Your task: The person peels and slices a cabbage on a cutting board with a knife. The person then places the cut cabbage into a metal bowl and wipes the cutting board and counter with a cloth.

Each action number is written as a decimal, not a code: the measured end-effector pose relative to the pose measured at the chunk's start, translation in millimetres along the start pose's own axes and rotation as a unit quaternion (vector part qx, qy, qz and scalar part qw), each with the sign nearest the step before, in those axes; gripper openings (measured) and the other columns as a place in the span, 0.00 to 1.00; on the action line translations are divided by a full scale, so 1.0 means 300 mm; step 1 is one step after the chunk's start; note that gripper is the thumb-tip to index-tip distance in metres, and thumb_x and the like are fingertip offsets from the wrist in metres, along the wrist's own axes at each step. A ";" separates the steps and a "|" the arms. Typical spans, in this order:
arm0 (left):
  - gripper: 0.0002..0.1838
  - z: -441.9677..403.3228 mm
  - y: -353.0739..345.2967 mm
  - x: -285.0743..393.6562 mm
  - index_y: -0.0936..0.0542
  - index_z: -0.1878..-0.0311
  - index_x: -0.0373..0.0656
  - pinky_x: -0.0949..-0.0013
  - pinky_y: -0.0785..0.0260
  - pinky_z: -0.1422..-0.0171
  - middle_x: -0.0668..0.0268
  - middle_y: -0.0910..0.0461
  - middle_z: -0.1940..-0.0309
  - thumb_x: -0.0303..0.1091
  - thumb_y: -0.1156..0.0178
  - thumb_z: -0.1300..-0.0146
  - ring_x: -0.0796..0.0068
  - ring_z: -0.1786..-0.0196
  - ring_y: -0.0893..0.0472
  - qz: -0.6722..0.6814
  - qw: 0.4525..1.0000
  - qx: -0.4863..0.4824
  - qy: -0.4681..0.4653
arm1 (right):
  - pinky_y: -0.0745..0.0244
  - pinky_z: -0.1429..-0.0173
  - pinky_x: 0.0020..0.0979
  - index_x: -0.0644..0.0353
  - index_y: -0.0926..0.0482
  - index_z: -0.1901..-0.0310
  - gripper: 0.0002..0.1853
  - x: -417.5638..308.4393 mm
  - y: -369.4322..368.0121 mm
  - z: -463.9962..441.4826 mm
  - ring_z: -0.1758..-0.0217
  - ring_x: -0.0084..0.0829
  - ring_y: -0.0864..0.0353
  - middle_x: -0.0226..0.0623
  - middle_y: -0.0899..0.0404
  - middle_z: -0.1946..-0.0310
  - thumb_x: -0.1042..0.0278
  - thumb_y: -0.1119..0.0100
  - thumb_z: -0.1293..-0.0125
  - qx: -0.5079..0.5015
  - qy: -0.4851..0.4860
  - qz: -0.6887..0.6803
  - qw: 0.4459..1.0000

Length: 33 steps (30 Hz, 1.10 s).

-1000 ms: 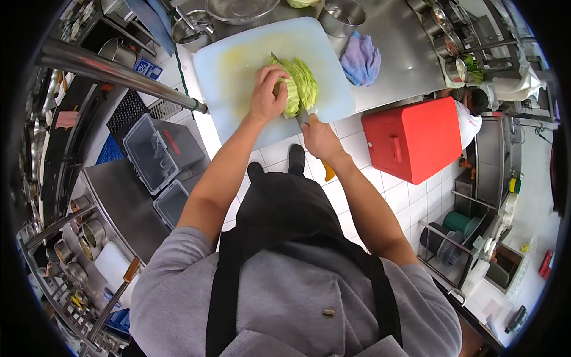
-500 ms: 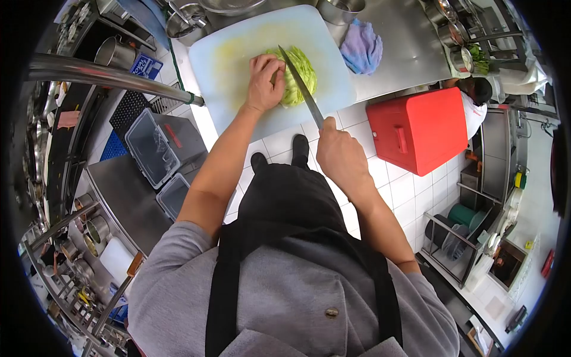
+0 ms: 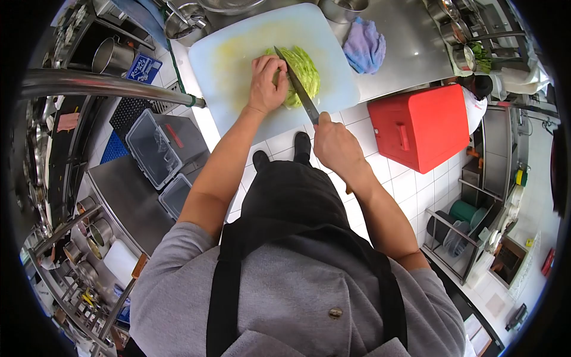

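A pale blue-white cutting board (image 3: 232, 53) bears a pile of sliced green cabbage or lettuce (image 3: 307, 71); which of the two, I cannot tell. My left hand (image 3: 267, 86) presses on the left side of the pile with its fingers curled. Gripped by the handle, a long kitchen knife (image 3: 302, 94) is in my right hand (image 3: 338, 146), near the board's front edge. Its blade slants up and left across the greens, with the tip close to my left fingers. What lies under my left palm is hidden.
A bluish-purple cloth (image 3: 364, 47) lies right of the board on the steel counter (image 3: 410, 53). Metal pots (image 3: 344, 8) stand behind. A red box (image 3: 419, 128) is at the right, with a person (image 3: 474, 104) beyond it. Grey bins (image 3: 156, 146) stand at the left.
The knife and my right hand have shifted slightly left and toward me, and the blade's angle has turned a little. My left hand stays on the greens.
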<state>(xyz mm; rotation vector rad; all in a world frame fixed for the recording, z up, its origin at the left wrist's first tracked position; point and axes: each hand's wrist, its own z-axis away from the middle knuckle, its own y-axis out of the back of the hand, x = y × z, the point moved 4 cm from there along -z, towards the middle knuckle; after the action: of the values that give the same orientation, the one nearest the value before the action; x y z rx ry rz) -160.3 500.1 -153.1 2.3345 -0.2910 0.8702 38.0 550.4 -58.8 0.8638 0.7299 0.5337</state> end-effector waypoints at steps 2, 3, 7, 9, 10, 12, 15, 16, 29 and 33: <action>0.08 -0.001 -0.001 0.005 0.23 0.57 0.43 0.54 0.36 0.37 0.58 0.21 0.55 0.24 0.41 0.40 0.53 0.46 0.25 -0.001 1.000 0.005 0.001 | 0.15 0.55 0.55 0.71 0.29 0.56 0.09 -0.003 -0.017 -0.031 0.62 0.63 0.12 0.64 0.15 0.68 0.72 0.51 0.26 0.000 0.002 -0.002 1.000; 0.08 -0.001 0.001 0.006 0.23 0.57 0.43 0.54 0.36 0.37 0.58 0.21 0.55 0.24 0.41 0.40 0.53 0.46 0.25 -0.003 1.000 0.009 0.000 | 0.15 0.54 0.55 0.71 0.29 0.55 0.09 -0.004 -0.033 -0.056 0.61 0.64 0.12 0.64 0.15 0.66 0.71 0.50 0.25 0.003 0.004 -0.009 1.000; 0.08 -0.003 -0.003 0.010 0.23 0.57 0.43 0.54 0.36 0.37 0.58 0.21 0.55 0.25 0.41 0.40 0.53 0.47 0.24 -0.005 1.000 0.011 -0.002 | 0.16 0.51 0.57 0.70 0.30 0.52 0.12 0.018 -0.182 -0.191 0.59 0.65 0.12 0.67 0.15 0.63 0.66 0.50 0.22 0.005 0.000 -0.026 1.000; 0.09 -0.003 -0.002 0.009 0.23 0.57 0.43 0.52 0.36 0.37 0.58 0.22 0.55 0.25 0.40 0.41 0.51 0.47 0.25 0.019 1.000 0.000 -0.007 | 0.16 0.51 0.57 0.70 0.30 0.51 0.13 0.018 -0.211 -0.196 0.59 0.65 0.12 0.67 0.15 0.64 0.65 0.51 0.21 0.015 -0.013 -0.045 0.999; 0.09 -0.002 -0.002 0.011 0.23 0.57 0.43 0.52 0.36 0.37 0.58 0.22 0.55 0.25 0.40 0.41 0.51 0.47 0.25 0.018 1.000 0.002 -0.007 | 0.17 0.50 0.58 0.69 0.31 0.51 0.13 0.023 -0.216 -0.190 0.58 0.65 0.13 0.68 0.15 0.64 0.64 0.52 0.20 0.021 -0.032 -0.063 0.997; 0.08 0.006 0.002 0.013 0.23 0.57 0.42 0.52 0.35 0.37 0.58 0.21 0.56 0.25 0.40 0.39 0.50 0.48 0.25 0.040 0.999 0.025 0.012 | 0.17 0.50 0.58 0.69 0.31 0.50 0.13 0.027 -0.223 -0.182 0.58 0.66 0.13 0.68 0.15 0.64 0.63 0.53 0.20 0.016 -0.037 -0.067 0.997; 0.08 0.014 0.004 0.005 0.23 0.55 0.41 0.52 0.33 0.37 0.56 0.21 0.53 0.23 0.41 0.38 0.51 0.47 0.25 0.042 0.998 0.029 0.031 | 0.18 0.50 0.58 0.68 0.32 0.50 0.13 0.032 -0.214 -0.185 0.57 0.66 0.13 0.68 0.15 0.63 0.63 0.53 0.20 0.013 -0.038 -0.078 0.996; 0.08 0.016 0.005 0.007 0.23 0.55 0.41 0.52 0.33 0.37 0.56 0.21 0.53 0.23 0.41 0.38 0.51 0.47 0.25 0.043 0.998 0.030 0.028 | 0.18 0.50 0.58 0.68 0.32 0.50 0.13 0.033 -0.212 -0.183 0.57 0.66 0.13 0.67 0.15 0.63 0.63 0.54 0.19 0.012 -0.033 -0.086 0.996; 0.07 0.010 0.004 0.006 0.22 0.56 0.42 0.52 0.33 0.39 0.57 0.22 0.53 0.25 0.41 0.37 0.49 0.47 0.27 -0.002 0.999 0.044 0.012 | 0.18 0.49 0.58 0.69 0.31 0.49 0.12 -0.008 -0.104 -0.098 0.56 0.65 0.12 0.68 0.15 0.62 0.67 0.54 0.22 0.012 -0.030 -0.035 0.999; 0.07 0.011 0.004 0.002 0.21 0.55 0.41 0.52 0.32 0.39 0.56 0.22 0.54 0.25 0.41 0.36 0.48 0.47 0.27 -0.007 0.999 0.039 0.019 | 0.17 0.50 0.57 0.70 0.30 0.51 0.10 -0.037 0.000 0.003 0.59 0.65 0.12 0.68 0.15 0.65 0.73 0.53 0.27 0.034 -0.047 -0.015 0.998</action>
<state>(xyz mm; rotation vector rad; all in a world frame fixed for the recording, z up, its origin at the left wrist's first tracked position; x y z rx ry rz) -158.7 497.3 -154.0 2.3855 -0.2295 0.9338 31.7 542.4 -54.6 0.9339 0.6781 0.4401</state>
